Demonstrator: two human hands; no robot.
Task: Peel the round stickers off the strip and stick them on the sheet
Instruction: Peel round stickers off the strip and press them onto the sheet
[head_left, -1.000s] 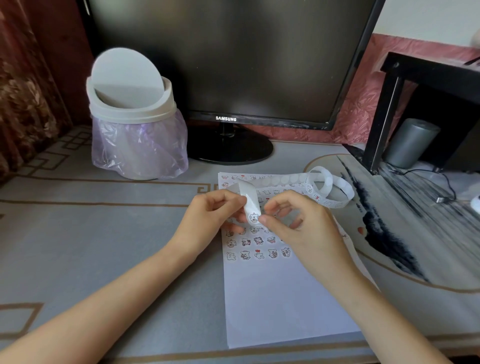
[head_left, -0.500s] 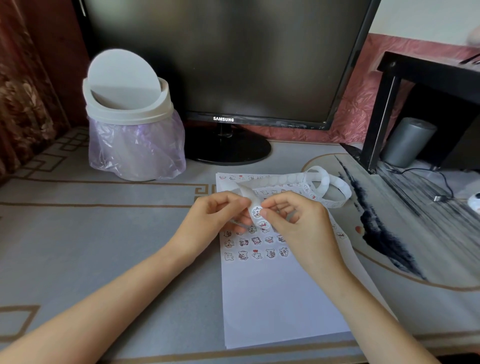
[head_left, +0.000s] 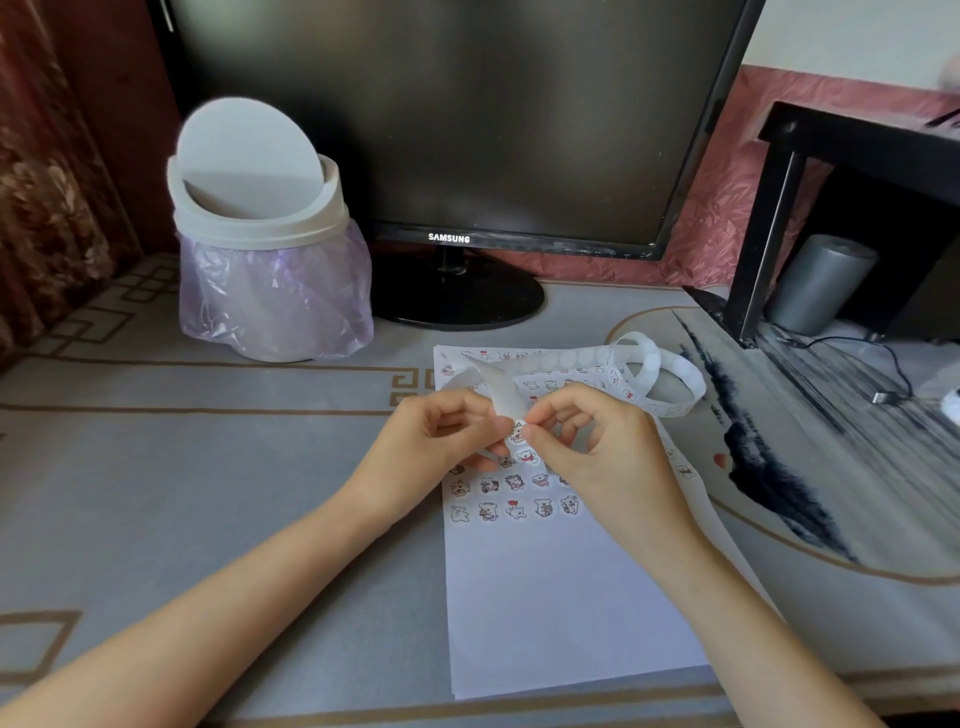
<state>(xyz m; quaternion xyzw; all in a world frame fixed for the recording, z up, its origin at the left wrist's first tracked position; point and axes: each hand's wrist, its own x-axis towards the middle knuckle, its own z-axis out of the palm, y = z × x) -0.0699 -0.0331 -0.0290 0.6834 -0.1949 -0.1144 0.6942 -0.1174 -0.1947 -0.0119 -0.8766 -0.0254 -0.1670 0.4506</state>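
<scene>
The pair of hands has crept a little up the frame in the last second, and the bare backing now stands taller behind the fingers. I read that as the strip being fed along and the next peel starting. The left hand, at centre frame, has its fingers curled, and its grip pinches the strip just left of the exposed sticker, holding it lifted above the sheet. The right hand comes in from the lower right with the wrist cocked inward — thumb and forefinger nip the sticker's edge, and the other fingers are loosely curled. The sticker looks not yet free of its backing. The rest of the strip trails to a loose coil right of centre, lying across the sheet's top corner and the bench. Rows of stuck stickers already fill the sheet's upper part, while the lower half is blank — plenty left to do.
</scene>
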